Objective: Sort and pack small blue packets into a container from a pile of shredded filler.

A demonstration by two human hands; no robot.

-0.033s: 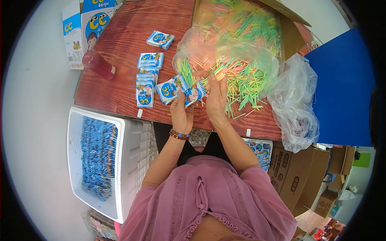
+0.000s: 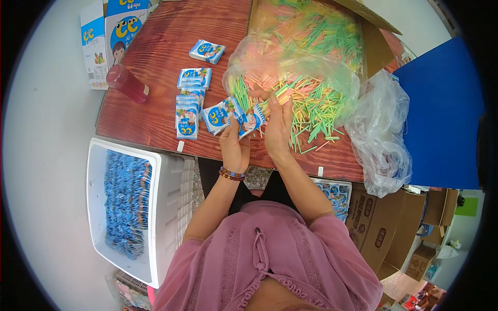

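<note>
My left hand grips two small blue-and-white packets at the table's near edge. One packet lies to the left, and the other packet overlaps it on the right. Between the fingers of my right hand is a small bundle of thin pastel sticks, close beside the right-hand packet. Whether the sticks enter that packet is hard to see. Beyond, a heap of loose pink, yellow and green sticks spills from a clear plastic bag.
Overlapping packets lie left of my hands, with a single packet farther off. A pink-red bottle stands near printed boxes. A white foam box full of packets sits at left. Crumpled plastic hangs over the right edge.
</note>
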